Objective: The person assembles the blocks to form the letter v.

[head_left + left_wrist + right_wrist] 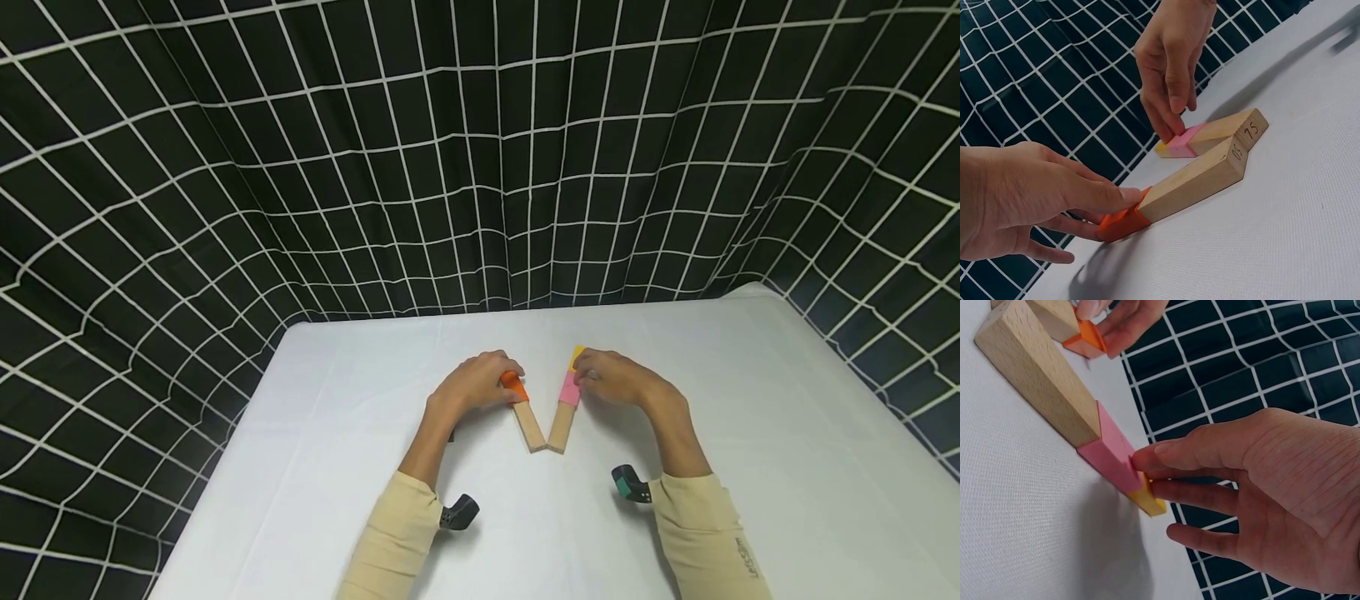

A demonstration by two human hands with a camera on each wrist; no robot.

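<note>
- Wooden blocks (530, 427) meet in a V, seemingly done
- Left hand (478, 382) pinches orange cap (515, 387)
- Right hand (618, 377), fingers loosely extended, touches pink sleeve (569, 391)
- Letting go apparently remains

Free wedge between hands (480, 382), open toward gridded curtain (517, 171), wooden blocks (530, 427) closing near end

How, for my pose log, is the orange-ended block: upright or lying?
Lying: the orange-ended block stretches lengthwise along the cloth.
</note>
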